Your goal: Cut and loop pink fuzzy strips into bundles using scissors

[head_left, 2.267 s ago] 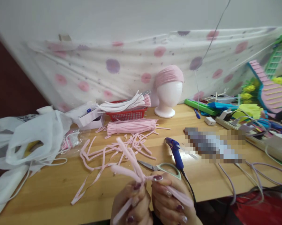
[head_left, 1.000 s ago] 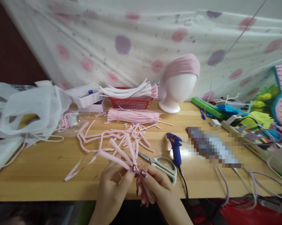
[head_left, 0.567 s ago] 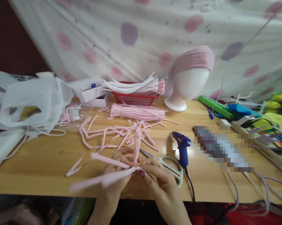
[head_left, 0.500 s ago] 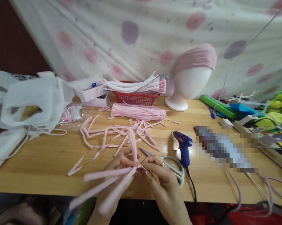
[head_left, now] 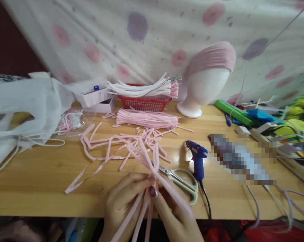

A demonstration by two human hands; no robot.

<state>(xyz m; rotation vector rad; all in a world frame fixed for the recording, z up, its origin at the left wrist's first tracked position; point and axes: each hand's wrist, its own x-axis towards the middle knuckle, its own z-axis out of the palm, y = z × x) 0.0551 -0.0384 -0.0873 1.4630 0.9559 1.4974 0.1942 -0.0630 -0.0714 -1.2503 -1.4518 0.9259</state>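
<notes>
Both hands meet at the table's front edge, pinching a cluster of pink pipe cleaners (head_left: 155,163) where the stems cross. My left hand (head_left: 128,198) grips it from the left, thumb and fingers closed. My right hand (head_left: 170,211) pinches the same spot from the right, a dark red thumbnail showing. Some stems stand up away from me, others hang down between the hands, and one lies across the right hand. Just beyond the right hand lie scissors (head_left: 184,183) with pale green handles. Behind the hands are loose bent pink pipe cleaners (head_left: 108,148) and a tape measure (head_left: 77,183).
A blue glue gun (head_left: 197,161) with its cord lies right of the scissors. A tied pink pipe cleaner bundle (head_left: 146,119) sits before a red basket (head_left: 144,104). A white foam head (head_left: 207,87) stands behind. A white bag (head_left: 38,104) is left, and cables (head_left: 288,205) run along the right.
The pink cluster has turned in my hands: stems that pointed left toward me now spread upward, downward and over the right hand. Both hands stay close together, slightly lower and further right.
</notes>
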